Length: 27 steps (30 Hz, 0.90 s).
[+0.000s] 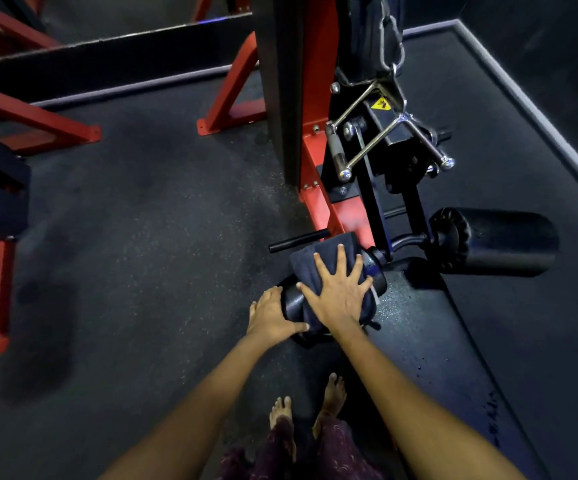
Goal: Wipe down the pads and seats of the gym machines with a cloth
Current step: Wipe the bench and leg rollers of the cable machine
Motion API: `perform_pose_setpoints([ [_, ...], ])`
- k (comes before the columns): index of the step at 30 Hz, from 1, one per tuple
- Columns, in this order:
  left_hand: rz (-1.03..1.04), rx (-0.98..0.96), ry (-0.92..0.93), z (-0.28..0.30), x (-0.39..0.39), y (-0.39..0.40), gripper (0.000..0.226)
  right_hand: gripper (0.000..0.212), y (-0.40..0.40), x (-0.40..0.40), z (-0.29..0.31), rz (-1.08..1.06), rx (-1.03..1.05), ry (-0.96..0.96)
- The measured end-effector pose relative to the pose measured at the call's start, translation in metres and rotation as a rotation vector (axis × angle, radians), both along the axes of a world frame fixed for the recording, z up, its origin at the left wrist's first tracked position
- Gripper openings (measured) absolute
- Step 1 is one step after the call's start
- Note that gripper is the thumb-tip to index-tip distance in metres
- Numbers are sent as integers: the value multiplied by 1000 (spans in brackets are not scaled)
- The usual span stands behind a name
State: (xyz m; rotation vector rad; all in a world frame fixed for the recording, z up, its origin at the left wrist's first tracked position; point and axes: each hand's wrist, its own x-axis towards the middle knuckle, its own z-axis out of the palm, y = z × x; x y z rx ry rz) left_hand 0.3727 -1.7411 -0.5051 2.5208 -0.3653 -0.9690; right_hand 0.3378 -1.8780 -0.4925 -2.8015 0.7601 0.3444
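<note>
Right hand fingers splayed wide, pressing dark cloth flat on near roller pad. Left hand open, cupping that pad's end. Seat just right. Yellow warning sticker, text unreadable.

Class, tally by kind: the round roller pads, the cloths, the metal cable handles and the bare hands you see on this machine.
Black cylindrical roller pads: 2
Dark blue cloth: 1
Chrome V-shaped cable handle: 1
Bare hands: 2, left hand, right hand
Total: 6
</note>
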Motion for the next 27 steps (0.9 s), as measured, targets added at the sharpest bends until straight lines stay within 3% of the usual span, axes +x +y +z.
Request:
perform_pose_setpoints([
  [7,-115,53,24,-6,-11,14,126,74,8,-27,-5,276,-57,18],
  [13,-14,-8,30,4,-7,4,112,63,-43,2,10,-8,-43,-7],
  [19,66,19,44,0,-11,-3,104,74,9,-33,11,346,-21,73],
  [24,62,-22,37,0,-4,2,111,69,-39,-27,7,268,-38,-17],
  [27,-1,40,75,-3,10,1,128,63,-33,2,10,152,-66,-11],
])
